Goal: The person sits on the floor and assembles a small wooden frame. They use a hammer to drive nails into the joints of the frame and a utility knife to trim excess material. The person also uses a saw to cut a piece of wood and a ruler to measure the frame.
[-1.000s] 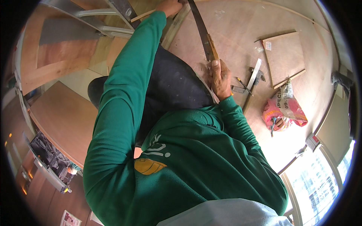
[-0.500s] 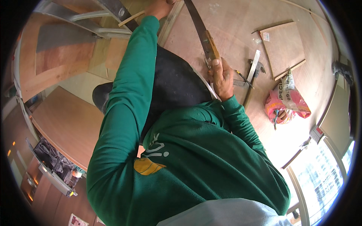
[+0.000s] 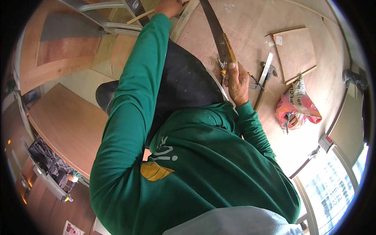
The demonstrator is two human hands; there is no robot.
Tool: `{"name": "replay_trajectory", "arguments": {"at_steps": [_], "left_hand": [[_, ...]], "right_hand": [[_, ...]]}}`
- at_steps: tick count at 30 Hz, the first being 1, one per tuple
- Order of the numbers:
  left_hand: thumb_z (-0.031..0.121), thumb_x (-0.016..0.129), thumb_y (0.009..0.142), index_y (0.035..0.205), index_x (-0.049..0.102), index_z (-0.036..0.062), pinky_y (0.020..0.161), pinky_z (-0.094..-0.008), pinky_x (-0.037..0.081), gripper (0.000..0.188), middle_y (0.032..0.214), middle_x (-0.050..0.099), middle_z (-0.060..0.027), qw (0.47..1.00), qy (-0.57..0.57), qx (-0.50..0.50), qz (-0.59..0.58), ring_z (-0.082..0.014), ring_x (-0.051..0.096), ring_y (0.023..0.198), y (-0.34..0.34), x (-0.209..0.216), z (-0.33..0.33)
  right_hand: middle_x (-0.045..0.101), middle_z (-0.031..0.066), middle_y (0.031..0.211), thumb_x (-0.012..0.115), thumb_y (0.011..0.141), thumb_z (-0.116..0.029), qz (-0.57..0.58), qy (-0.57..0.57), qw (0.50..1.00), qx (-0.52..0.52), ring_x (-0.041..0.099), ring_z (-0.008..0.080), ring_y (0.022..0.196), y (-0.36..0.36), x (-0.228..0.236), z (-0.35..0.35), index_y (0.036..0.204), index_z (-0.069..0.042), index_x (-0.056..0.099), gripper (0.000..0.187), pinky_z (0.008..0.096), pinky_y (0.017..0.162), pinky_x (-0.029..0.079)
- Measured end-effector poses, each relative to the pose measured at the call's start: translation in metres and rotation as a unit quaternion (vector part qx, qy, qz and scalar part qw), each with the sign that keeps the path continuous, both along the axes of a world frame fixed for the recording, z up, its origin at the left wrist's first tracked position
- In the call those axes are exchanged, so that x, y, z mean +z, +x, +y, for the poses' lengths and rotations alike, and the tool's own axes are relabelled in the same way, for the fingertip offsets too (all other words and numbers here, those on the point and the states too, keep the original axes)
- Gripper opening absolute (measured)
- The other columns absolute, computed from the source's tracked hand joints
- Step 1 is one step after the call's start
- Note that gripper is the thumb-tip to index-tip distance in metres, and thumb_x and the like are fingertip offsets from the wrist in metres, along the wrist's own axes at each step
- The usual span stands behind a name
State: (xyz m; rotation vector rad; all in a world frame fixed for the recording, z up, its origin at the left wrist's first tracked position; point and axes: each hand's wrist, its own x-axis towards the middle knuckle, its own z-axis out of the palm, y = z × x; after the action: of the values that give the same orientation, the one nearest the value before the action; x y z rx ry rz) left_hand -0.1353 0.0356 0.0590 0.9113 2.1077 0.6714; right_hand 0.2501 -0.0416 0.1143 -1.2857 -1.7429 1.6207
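Right hand (image 3: 238,83): we are gripping the saw (image 3: 218,31) by its wooden handle (image 3: 229,49), fingers closed about the lower end, thumb lying along the wood. Left hand (image 3: 168,7): we are holding it out at the upper edge of view, beside a thin strip (image 3: 141,17); whether its fingers are closing on the strip or only resting there, we are unable to tell. Saw, one: it is slanting up over the sheet (image 3: 250,31), right of our dark-clad leg (image 3: 188,78), its tip passing out of view. We are judging it light, the steel blade (image 3: 211,16) thin, stiff across its depth, springy sideways and likely to bind if twisted; the handle is looking dry, not slippery. Best hold, we are thinking: the wood alone, well clear of the teeth. Strip, one: we are rating it light and easily snapped. Also lying on the sheet, right of the right hand: pencil (image 3: 257,82), yellow and dark; square (image 3: 266,66), silvery; hammer (image 3: 261,92), just beside the square; panel (image 3: 295,55), wood-edged; bag (image 3: 303,107), pink and pale, sitting just below the panel. Left of the left hand, a metal frame (image 3: 124,26) is standing.
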Motion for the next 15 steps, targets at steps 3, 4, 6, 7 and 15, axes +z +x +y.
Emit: {"name": "replay_trajectory", "arguments": {"at_steps": [3,4,6,7,15], "left_hand": [[0.029,0.049,0.110,0.127,0.073,0.0027,0.092,-0.0487,0.052,0.039,0.125,0.073,-0.0196,0.998,0.032,0.006,0.045,-0.0373,0.069,0.106,-0.025,-0.035,-0.009],[0.029,0.049,0.110,0.126,0.074,0.0029,0.093,-0.0487,0.053,0.040,0.127,0.073,-0.0199,0.996,0.038,-0.006,0.081,-0.0383,0.069,0.108,-0.034,-0.046,-0.012],[0.030,0.050,0.108,0.127,0.073,0.0028,0.096,-0.0490,0.052,0.041,0.130,0.072,-0.0201,0.997,0.021,-0.024,0.067,-0.0390,0.068,0.114,-0.026,-0.031,-0.007],[0.031,0.050,0.107,0.127,0.073,0.0028,0.098,-0.0491,0.052,0.041,0.131,0.072,-0.0202,0.998,0.011,-0.032,0.060,-0.0393,0.067,0.117,-0.021,-0.023,-0.005],[0.024,0.052,0.099,0.131,0.072,0.0036,0.102,-0.0500,0.051,0.043,0.134,0.070,-0.0212,0.995,-0.002,-0.016,0.102,-0.0410,0.065,0.122,-0.026,-0.044,-0.008]], "right_hand": [[0.052,0.0005,0.069,0.054,0.111,-0.053,-0.006,-0.005,1.000,0.022,0.048,0.0086,0.056,0.000,-0.002,-0.006,0.100,0.000,0.065,0.056,0.0278,0.052,0.039],[0.052,0.0005,0.069,0.054,0.111,-0.054,-0.007,-0.015,0.999,0.028,0.048,0.0086,0.056,0.000,-0.001,-0.008,0.099,0.001,0.065,0.056,0.0277,0.052,0.039],[0.051,0.0004,0.068,0.054,0.110,-0.055,-0.018,-0.023,0.999,0.015,0.047,0.0091,0.057,-0.004,0.001,-0.009,0.095,0.000,0.063,0.058,0.0295,0.052,0.039],[0.050,0.0002,0.066,0.054,0.110,-0.056,-0.028,-0.023,0.999,0.006,0.047,0.0098,0.058,-0.007,0.005,-0.011,0.091,0.000,0.062,0.060,0.0313,0.053,0.040],[0.050,0.0009,0.064,0.052,0.110,-0.058,-0.054,-0.017,0.998,0.021,0.049,0.0110,0.058,-0.012,0.021,-0.021,0.088,0.001,0.061,0.063,0.0334,0.052,0.041]]}}
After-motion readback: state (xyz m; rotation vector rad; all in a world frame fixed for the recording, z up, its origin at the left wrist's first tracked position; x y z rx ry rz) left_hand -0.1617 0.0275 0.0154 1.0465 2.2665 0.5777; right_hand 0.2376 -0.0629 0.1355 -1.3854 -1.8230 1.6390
